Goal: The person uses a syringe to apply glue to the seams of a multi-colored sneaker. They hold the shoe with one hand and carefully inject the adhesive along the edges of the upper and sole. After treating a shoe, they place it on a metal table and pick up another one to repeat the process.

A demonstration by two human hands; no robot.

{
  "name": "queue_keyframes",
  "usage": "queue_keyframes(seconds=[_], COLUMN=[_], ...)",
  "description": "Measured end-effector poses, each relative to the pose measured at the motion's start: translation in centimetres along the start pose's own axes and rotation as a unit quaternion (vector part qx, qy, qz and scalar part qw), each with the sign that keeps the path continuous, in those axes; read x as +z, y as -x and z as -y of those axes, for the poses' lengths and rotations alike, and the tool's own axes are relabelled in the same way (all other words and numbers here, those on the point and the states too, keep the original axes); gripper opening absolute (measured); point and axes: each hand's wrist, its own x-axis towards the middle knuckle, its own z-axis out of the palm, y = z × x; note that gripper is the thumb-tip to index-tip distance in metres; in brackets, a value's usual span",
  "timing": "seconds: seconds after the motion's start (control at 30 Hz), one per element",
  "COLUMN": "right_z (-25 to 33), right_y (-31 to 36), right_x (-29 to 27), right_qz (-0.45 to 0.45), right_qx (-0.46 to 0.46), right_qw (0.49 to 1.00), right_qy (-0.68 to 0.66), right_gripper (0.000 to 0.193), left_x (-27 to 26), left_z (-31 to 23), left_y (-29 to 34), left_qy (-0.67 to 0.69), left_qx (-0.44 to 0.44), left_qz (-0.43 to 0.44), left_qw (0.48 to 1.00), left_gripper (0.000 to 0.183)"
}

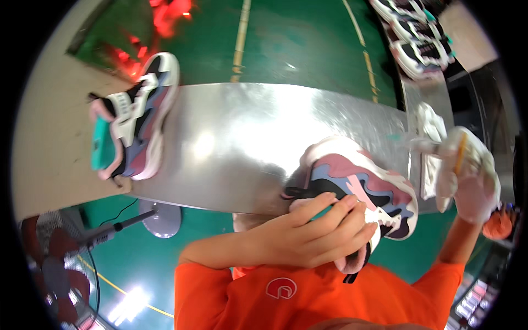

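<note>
One sneaker (360, 184) is in your left hand (313, 234), fingers closed on its heel at 5 o'clock; your gloved right hand (467, 176) pinches a thin brush (460, 154). A second sneaker (137, 118) waits on the surface (247, 148) at 10 o'clock.

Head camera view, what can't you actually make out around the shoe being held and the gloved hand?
- Held shoe: its opening and heel are covered by the left hand.
- Right hand: a white glove hides the fingers; the thin stick's tip is blurred.
- Shoes on the far rack: small and cut off by the fisheye rim.
</note>
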Motion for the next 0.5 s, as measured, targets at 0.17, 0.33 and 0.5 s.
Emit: queue_keyframes(seconds=[0.17,0.33,0.5], right_z=[-4.7,-11.6,-17.7], right_y=[6.8,8.9,8.5], right_x=[-2.1,-3.0,-2.7], right_qz=[-0.316,-0.449,-0.532], right_qx=[-0.114,-0.176,-0.174], right_qw=[0.941,0.872,0.828], right_qy=[0.039,0.081,0.036], right_gripper=[0.059,0.056,0.048], left_x=[-0.8,-0.2,-3.9], left_z=[-0.2,0.5,2.0], left_y=[-1.7,-2.7,-3.9], left_qy=[0.02,0.026,0.051], left_qx=[0.004,0.06,0.019], left_qz=[0.042,0.029,0.107], left_qw=[0.999,0.997,0.993], left_gripper=[0.036,0.042,0.049])
